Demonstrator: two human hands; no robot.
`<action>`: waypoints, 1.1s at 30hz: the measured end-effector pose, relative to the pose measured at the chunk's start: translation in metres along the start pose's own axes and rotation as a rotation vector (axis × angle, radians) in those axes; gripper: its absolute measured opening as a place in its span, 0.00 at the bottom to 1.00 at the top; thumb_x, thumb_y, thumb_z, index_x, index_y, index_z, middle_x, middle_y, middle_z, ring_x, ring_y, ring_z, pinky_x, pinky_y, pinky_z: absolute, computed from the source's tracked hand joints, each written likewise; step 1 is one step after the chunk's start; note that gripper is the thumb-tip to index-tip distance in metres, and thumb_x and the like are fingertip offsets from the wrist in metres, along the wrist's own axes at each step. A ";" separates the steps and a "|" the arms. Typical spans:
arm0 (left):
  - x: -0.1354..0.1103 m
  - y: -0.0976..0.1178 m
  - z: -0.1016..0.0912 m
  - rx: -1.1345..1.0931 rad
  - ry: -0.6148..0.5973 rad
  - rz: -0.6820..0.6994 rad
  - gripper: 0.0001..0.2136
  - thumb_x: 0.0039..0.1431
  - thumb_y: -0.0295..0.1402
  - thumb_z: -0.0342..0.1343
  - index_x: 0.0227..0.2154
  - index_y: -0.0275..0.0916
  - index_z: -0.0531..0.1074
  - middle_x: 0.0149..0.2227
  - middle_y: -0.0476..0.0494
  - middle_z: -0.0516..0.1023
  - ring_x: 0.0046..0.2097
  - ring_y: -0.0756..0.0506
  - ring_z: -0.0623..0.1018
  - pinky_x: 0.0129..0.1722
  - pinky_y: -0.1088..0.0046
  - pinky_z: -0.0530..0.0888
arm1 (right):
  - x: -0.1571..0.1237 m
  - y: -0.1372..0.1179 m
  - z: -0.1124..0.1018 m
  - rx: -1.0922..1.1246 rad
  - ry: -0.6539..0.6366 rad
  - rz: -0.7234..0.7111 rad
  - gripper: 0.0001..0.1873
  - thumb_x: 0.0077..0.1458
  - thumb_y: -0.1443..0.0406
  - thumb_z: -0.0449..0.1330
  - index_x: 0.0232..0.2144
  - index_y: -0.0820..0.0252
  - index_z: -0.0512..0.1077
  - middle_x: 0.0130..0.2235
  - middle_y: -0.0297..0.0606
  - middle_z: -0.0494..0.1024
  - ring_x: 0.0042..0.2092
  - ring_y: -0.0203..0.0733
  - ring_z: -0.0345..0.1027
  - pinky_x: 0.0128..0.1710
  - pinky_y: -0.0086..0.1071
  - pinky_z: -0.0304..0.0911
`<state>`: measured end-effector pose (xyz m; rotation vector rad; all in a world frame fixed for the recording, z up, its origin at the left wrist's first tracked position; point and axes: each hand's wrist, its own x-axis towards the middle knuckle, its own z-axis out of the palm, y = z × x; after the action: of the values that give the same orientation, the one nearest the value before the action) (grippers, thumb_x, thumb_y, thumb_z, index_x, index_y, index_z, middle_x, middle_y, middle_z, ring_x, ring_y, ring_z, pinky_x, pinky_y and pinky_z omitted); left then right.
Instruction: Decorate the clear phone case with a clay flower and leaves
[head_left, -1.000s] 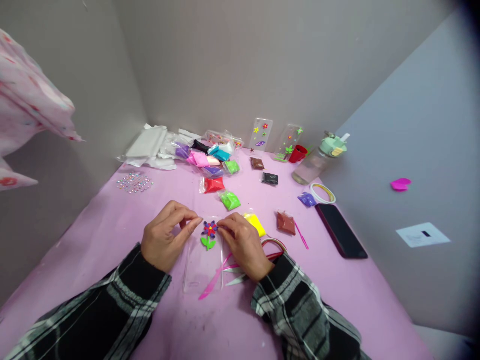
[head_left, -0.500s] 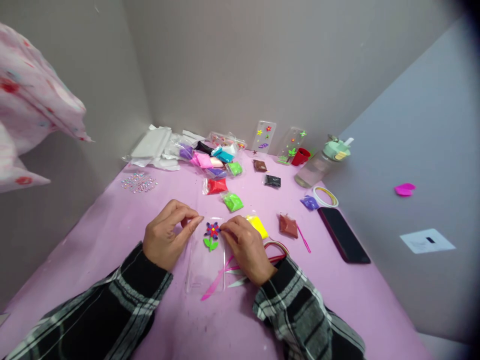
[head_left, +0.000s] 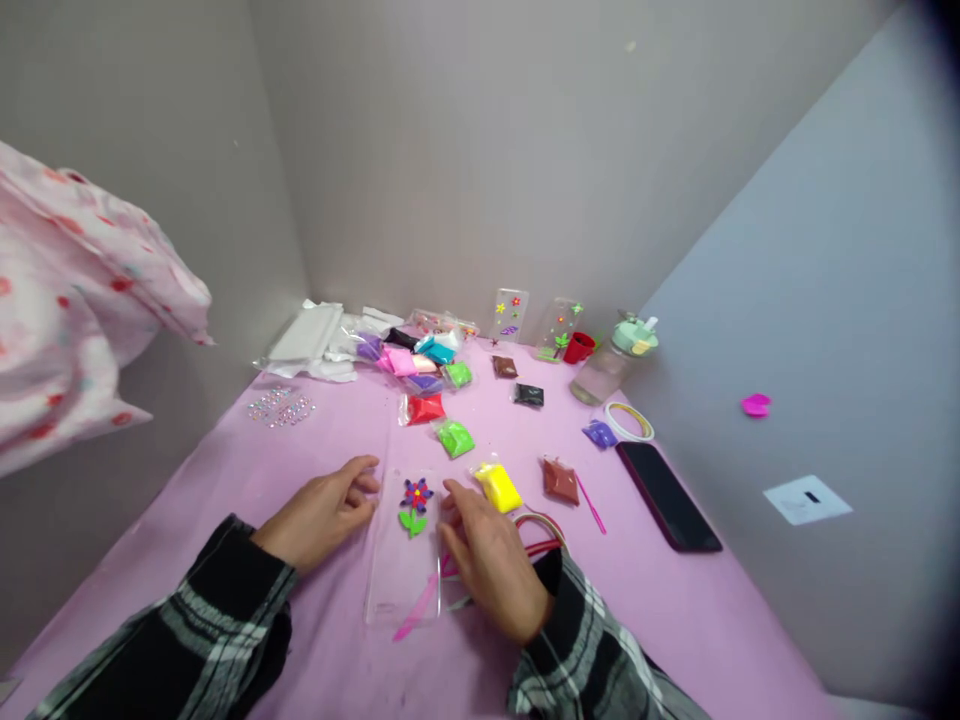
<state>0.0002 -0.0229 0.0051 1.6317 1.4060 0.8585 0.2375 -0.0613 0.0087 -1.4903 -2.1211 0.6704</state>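
A clear phone case point(head_left: 401, 570) lies flat on the pink table point(head_left: 300, 470) between my hands. It carries a clay flower point(head_left: 415, 505) with purple petals, a red centre and green leaves. My left hand point(head_left: 322, 520) rests on the table at the case's left edge, fingers loosely stretched, holding nothing. My right hand point(head_left: 487, 555) lies at the case's right edge, fingers relaxed over pink and white modelling tools point(head_left: 420, 605), fingertips close to the flower.
Several small bags of coloured clay point(head_left: 424, 375) lie beyond, with a yellow bag point(head_left: 496, 487) and brown bag point(head_left: 559, 480) nearer. A black phone point(head_left: 667, 495), tape ring point(head_left: 628, 420), water bottle point(head_left: 611, 360), red cup point(head_left: 577, 347), two decorated cases point(head_left: 508, 313) and gem stickers point(head_left: 281, 408) surround them.
Both hands stopped pinching at the flower and drew back, flattening onto the table beside the case. The camera tilted upward, so the scene sits lower in the frame.
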 end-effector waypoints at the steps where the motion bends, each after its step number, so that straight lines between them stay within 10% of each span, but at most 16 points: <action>1: 0.000 0.001 0.002 -0.042 -0.011 -0.017 0.19 0.47 0.35 0.60 0.44 0.39 0.73 0.34 0.44 0.82 0.29 0.46 0.79 0.35 0.69 0.77 | 0.000 0.001 0.002 0.062 0.019 0.003 0.26 0.58 0.73 0.55 0.59 0.64 0.63 0.47 0.49 0.75 0.46 0.50 0.70 0.54 0.53 0.63; 9: 0.013 0.004 0.005 -0.423 -0.007 -0.112 0.25 0.43 0.40 0.66 0.46 0.38 0.69 0.33 0.47 0.76 0.34 0.44 0.80 0.38 0.67 0.77 | 0.017 0.011 0.009 1.005 0.077 0.290 0.25 0.46 0.67 0.65 0.48 0.60 0.68 0.38 0.38 0.75 0.38 0.40 0.71 0.43 0.37 0.66; 26: -0.014 0.038 0.032 -0.893 0.268 -0.157 0.26 0.43 0.40 0.73 0.45 0.44 0.72 0.33 0.53 0.74 0.42 0.49 0.78 0.46 0.79 0.76 | 0.016 -0.003 -0.013 1.375 -0.001 0.199 0.22 0.41 0.58 0.74 0.37 0.65 0.77 0.33 0.40 0.80 0.32 0.36 0.72 0.26 0.26 0.65; 33: -0.017 0.045 0.033 -1.027 -0.007 -0.268 0.17 0.51 0.45 0.67 0.38 0.40 0.77 0.44 0.45 0.78 0.48 0.43 0.78 0.49 0.69 0.77 | 0.015 -0.004 -0.019 1.373 0.070 0.207 0.19 0.43 0.60 0.74 0.36 0.65 0.78 0.32 0.39 0.79 0.31 0.34 0.70 0.27 0.24 0.63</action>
<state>0.0467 -0.0475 0.0303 0.6463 0.8760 1.1369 0.2415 -0.0457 0.0273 -0.8435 -0.9077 1.6278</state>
